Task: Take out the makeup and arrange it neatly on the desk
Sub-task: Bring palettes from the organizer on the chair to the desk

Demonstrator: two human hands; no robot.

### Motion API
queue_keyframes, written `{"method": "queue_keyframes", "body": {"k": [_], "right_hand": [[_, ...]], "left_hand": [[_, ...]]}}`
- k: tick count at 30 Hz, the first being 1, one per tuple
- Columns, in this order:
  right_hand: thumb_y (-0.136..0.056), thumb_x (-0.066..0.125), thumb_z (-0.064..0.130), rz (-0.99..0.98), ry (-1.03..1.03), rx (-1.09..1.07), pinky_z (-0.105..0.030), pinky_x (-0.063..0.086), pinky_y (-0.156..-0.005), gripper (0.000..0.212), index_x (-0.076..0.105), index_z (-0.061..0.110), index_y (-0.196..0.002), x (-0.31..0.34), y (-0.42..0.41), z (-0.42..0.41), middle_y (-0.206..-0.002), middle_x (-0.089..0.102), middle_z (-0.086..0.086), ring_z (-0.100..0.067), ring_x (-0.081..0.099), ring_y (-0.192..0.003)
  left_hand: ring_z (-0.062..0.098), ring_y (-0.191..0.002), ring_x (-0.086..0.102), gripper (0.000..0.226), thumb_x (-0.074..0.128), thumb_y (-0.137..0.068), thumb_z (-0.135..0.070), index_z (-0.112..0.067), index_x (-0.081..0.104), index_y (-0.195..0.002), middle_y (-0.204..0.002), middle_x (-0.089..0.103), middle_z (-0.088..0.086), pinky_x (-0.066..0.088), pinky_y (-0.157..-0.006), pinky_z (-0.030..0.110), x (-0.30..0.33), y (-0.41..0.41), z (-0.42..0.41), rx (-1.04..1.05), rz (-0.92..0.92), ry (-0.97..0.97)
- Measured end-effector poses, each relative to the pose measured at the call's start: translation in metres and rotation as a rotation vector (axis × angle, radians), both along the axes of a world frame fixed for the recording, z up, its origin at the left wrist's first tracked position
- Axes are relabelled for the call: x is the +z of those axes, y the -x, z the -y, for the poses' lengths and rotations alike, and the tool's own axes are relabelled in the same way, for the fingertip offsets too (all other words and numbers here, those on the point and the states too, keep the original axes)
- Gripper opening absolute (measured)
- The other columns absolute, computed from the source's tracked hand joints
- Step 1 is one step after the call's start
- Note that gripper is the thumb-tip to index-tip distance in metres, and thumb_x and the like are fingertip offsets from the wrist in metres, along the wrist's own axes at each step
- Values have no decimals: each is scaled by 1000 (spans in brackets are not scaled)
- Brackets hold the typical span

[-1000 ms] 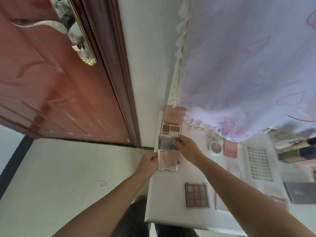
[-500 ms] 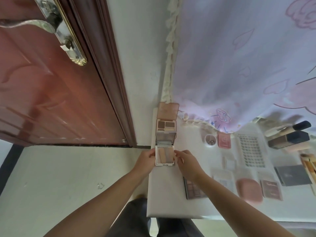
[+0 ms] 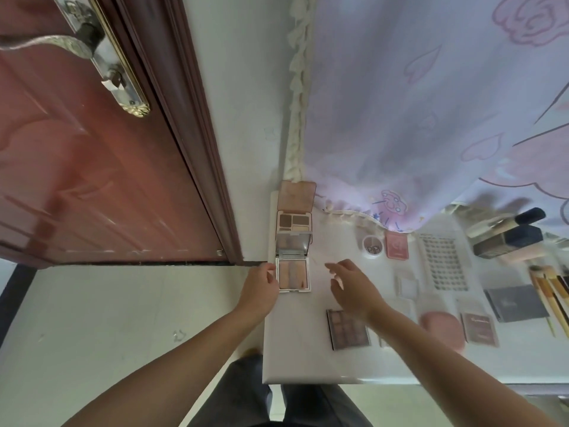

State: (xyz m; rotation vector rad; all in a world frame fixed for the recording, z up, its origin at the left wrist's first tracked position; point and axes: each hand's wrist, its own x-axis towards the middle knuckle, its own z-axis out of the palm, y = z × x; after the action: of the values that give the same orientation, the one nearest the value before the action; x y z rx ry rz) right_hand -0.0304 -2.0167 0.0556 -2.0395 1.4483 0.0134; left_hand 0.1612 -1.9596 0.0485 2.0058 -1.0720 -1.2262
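Reddish-brown wooden door (image 3: 77, 167) at left, fitted with a silver lever handle (image 3: 46, 46) on a long backplate (image 3: 104, 57) tipped in gold. Dark door frame (image 3: 197, 143) alongside, meeting a white wall (image 3: 246, 103). Pale floor (image 3: 107, 318) below, with a small scrap (image 3: 179, 335) lying on it. Lilac curtain (image 3: 431, 103) printed with hearts and pink outlines, edged by a cream tasselled trim (image 3: 297, 97), hanging down to the far edge of the white counter (image 3: 295, 349).
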Motion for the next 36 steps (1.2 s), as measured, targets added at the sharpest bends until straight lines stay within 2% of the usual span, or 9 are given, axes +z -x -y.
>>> {"method": "queue_keyframes", "body": {"k": [3,6,8,11,15,21,26,30,36], "right_hand": [[-92,52,22,-130,-38,277,-27,37,-102,38,51,20,-129,8,35,-5,-138,42,1,-18,42,-127],[-84,59,43,-307,-48,519,-32,22,-114,63,36,19,-137,-5,59,-26,-154,20,-4,-24,25,-140],[-81,61,49,-361,36,608,-38,10,-118,75,28,19,-141,-17,70,-40,-157,11,-6,-25,14,-144],[-83,57,44,-261,209,661,-37,20,-115,60,38,19,-135,-25,74,-48,-149,29,-8,-28,27,-138],[-81,54,51,-57,141,522,-29,34,-107,56,40,24,-129,-13,71,-42,-142,35,0,-21,34,-129],[-71,61,53,332,110,356,-19,40,-92,57,50,21,-117,40,54,-18,-118,48,6,-8,45,-108],[-74,75,32,396,2,307,-15,40,-90,44,54,20,-112,62,62,10,-109,54,10,-4,51,-103],[-82,71,24,464,-258,257,-12,45,-89,28,56,32,-104,76,73,32,-103,60,20,8,55,-102],[-98,47,30,597,-594,-33,-31,57,-83,29,67,9,-103,76,62,53,-100,73,-9,-19,70,-91]], "left_hand": [[19,-93,56,17,39,-95,-10,-16,53,-103,-100,57,0,48,-83,32,-1,26,-21,-240,102,93],[19,-112,53,33,37,-96,-13,-14,52,-125,-122,56,6,40,-97,25,-7,63,-37,-508,98,-15],[19,-109,54,34,37,-97,-14,-14,52,-127,-122,56,7,38,-90,19,-10,81,-40,-466,63,-71],[13,-99,53,31,38,-98,-15,-17,54,-125,-119,58,6,39,-85,18,-8,96,-40,-343,-36,-144],[12,-101,57,25,37,-101,-23,-24,51,-122,-115,58,-3,49,-91,26,5,91,-40,-115,-260,-177],[32,-123,53,50,40,-97,-47,-12,57,-129,-133,55,18,45,-101,44,38,81,-29,185,-1244,-202],[29,-102,63,52,47,-92,-45,-7,61,-124,-127,57,20,52,-88,42,47,98,-11,299,-1333,-128],[35,-106,60,54,55,-86,-44,-3,62,-121,-128,55,25,46,-98,46,45,100,-8,292,-1417,-141],[44,-117,54,58,47,-91,-44,-2,54,-130,-133,50,30,51,-90,49,32,92,-25,305,-1415,-165]]}}
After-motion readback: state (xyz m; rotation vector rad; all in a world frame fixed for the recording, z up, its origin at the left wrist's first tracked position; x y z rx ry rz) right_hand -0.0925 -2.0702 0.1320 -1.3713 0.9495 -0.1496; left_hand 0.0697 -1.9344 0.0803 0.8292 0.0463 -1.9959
